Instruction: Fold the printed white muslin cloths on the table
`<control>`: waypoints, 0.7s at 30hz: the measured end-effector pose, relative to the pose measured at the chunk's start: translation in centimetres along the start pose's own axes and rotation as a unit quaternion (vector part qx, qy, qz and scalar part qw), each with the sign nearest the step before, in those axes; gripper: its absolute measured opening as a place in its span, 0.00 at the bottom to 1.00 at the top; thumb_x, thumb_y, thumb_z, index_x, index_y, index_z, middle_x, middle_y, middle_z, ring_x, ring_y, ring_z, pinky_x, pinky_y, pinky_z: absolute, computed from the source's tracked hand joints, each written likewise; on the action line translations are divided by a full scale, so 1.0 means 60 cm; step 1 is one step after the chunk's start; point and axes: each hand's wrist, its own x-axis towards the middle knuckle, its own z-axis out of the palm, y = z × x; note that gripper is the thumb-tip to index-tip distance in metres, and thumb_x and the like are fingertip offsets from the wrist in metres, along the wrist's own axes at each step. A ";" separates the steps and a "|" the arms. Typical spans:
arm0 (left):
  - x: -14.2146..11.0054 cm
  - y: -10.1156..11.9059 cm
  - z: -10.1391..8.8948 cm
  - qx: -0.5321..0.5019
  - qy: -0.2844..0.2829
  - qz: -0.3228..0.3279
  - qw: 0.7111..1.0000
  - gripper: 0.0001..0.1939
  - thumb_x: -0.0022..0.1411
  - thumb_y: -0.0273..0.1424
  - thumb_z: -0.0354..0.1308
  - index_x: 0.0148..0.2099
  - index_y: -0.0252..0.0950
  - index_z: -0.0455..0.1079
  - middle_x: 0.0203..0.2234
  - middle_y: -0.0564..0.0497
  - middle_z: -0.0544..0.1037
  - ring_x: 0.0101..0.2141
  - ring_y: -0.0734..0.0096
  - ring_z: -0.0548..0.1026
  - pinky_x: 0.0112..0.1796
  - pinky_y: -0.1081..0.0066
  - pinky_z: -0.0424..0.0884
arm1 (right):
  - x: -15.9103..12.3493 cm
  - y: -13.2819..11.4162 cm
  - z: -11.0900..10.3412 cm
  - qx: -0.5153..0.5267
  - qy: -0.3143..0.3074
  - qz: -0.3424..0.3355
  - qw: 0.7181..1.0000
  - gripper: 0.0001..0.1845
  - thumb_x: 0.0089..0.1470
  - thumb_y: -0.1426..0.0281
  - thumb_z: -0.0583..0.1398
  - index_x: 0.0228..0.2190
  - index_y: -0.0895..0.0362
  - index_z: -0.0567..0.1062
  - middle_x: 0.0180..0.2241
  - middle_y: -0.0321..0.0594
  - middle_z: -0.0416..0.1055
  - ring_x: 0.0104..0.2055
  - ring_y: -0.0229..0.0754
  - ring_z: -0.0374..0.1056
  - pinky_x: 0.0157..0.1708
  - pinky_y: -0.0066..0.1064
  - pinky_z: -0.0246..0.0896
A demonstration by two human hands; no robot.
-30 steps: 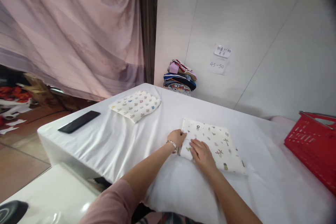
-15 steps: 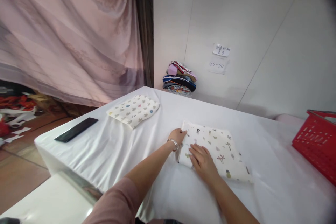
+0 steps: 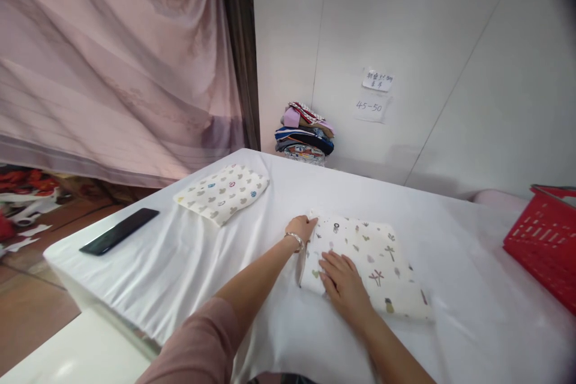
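- 1 patterned cloth (image 3: pixel 360 246) is lying folded flat on the desk (image 3: pixel 477 276), to the right of a second folded cloth (image 3: pixel 225 192).
- Left hand (image 3: pixel 299 230): its curled fingers are touching the far-left corner; whether they are pinching it cannot be told.
- Right hand (image 3: pixel 345 283): its fingers are resting released and outstretched on the cloth's near-left part, gripping nothing.
- Recommended technique, as judged: the left hand should be steadying the corner while the right is smoothing outward with light, even pressure, so that the layers are lying flush and not creasing.
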 end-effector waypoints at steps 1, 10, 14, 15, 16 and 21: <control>0.004 0.000 -0.002 0.001 0.005 -0.002 1.000 0.23 0.57 0.49 0.43 0.34 0.37 0.70 0.31 0.44 0.76 0.34 0.61 0.74 0.31 0.70 0.64 | 0.000 0.000 0.000 0.001 0.001 -0.001 1.000 0.17 0.56 0.69 0.48 0.46 0.52 0.68 0.51 0.41 0.64 0.55 0.45 0.56 0.53 0.46 0.49; 0.026 -0.003 0.004 0.007 -0.005 0.007 1.000 0.20 0.60 0.44 0.42 0.31 0.36 0.70 0.30 0.44 0.76 0.35 0.62 0.73 0.33 0.69 0.64 | 0.002 -0.002 -0.005 0.015 -0.013 0.007 1.000 0.18 0.56 0.69 0.48 0.46 0.52 0.68 0.52 0.41 0.63 0.56 0.45 0.55 0.54 0.46 0.48; 0.030 -0.008 -0.004 -0.005 0.039 0.015 0.999 0.19 0.56 0.47 0.48 0.39 0.37 0.67 0.34 0.47 0.74 0.35 0.66 0.72 0.32 0.71 0.63 | 0.003 -0.003 -0.007 0.020 -0.023 0.011 0.999 0.18 0.56 0.69 0.48 0.47 0.52 0.68 0.52 0.41 0.63 0.57 0.46 0.54 0.54 0.47 0.48; 0.031 -0.009 -0.005 -0.012 0.058 0.029 0.998 0.19 0.55 0.46 0.51 0.42 0.38 0.66 0.37 0.48 0.73 0.35 0.67 0.72 0.33 0.72 0.63 | 0.003 -0.003 -0.008 0.020 -0.026 0.013 0.999 0.18 0.56 0.69 0.48 0.47 0.52 0.68 0.52 0.41 0.62 0.57 0.46 0.53 0.54 0.47 0.47; 0.032 -0.009 -0.006 -0.017 0.073 0.047 0.996 0.19 0.54 0.44 0.53 0.44 0.38 0.65 0.39 0.49 0.72 0.36 0.69 0.72 0.33 0.73 0.63 | 0.004 -0.004 -0.008 0.020 -0.029 0.016 0.999 0.18 0.56 0.69 0.48 0.47 0.52 0.68 0.53 0.41 0.62 0.57 0.46 0.53 0.54 0.47 0.47; 0.044 -0.009 -0.006 -0.021 0.055 0.127 0.990 0.11 0.55 0.36 0.55 0.42 0.41 0.67 0.40 0.52 0.68 0.35 0.74 0.71 0.36 0.74 0.63 | 0.004 -0.003 -0.008 0.021 -0.029 0.016 0.999 0.17 0.56 0.69 0.48 0.46 0.52 0.68 0.52 0.41 0.63 0.57 0.45 0.54 0.54 0.47 0.47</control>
